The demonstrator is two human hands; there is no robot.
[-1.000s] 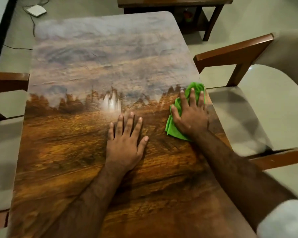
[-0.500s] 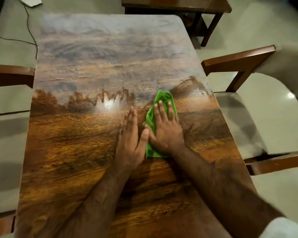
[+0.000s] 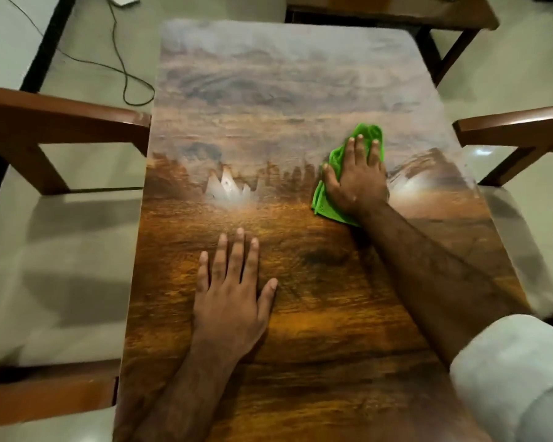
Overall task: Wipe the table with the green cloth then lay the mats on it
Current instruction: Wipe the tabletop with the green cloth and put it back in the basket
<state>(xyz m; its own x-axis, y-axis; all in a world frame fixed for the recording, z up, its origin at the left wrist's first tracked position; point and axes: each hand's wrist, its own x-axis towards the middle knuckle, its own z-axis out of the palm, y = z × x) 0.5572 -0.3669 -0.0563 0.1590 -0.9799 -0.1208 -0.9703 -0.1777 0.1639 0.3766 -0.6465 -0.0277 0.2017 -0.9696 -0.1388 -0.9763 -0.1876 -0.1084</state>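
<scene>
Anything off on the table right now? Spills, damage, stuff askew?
No spill or damage. One oddity: the far half of the table is hazy grey, meeting the glossy brown near half along a jagged edge; film or glare, cannot tell. The right hand presses the green cloth there.

A home dining room: a wooden table [image 3: 268,74] flanked by 2 armchairs [image 3: 61,113] (cushioned seats) on a pale floor [image 3: 524,65].

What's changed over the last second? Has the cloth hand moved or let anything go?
The right hand swept the crumpled green cloth across the glossy brown wooden table: from its right edge in beside the left hand, then back rightward and farther forward. Nothing taken or released. The left hand stays flat on the table.
</scene>
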